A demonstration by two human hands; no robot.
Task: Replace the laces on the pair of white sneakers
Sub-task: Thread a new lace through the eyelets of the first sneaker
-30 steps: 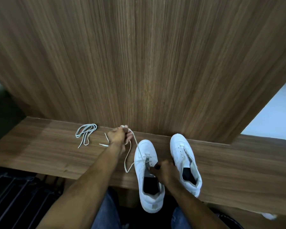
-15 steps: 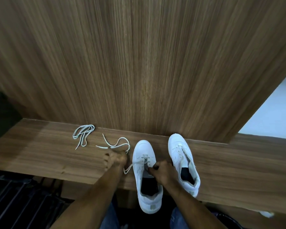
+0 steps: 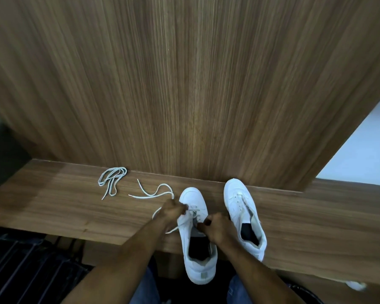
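Observation:
Two white sneakers stand toe-away on a wooden ledge (image 3: 53, 207). The left sneaker (image 3: 195, 266) hangs partly over the front edge. My left hand (image 3: 172, 212) pinches a white lace (image 3: 156, 191) at the eyelets near this shoe's toe; the lace trails left across the ledge in loose curves. My right hand (image 3: 215, 228) grips the shoe's tongue area, fingers curled into its opening. The right sneaker (image 3: 241, 207) stands untouched beside it, with its lace in the lower eyelets. A second, bundled lace (image 3: 112, 178) lies further left near the wall.
A tall wood-panelled wall (image 3: 184, 84) rises right behind the ledge. Dark metal bars (image 3: 20, 270) lie below the ledge at the lower left. My knees in blue jeans (image 3: 145, 290) sit under the front edge. A small white object (image 3: 355, 285) lies at the lower right.
My left hand came back from the far side of the ledge to the left sneaker's eyelets, leaving the lace's ends trailing on the wood. My right hand stayed on the shoe.

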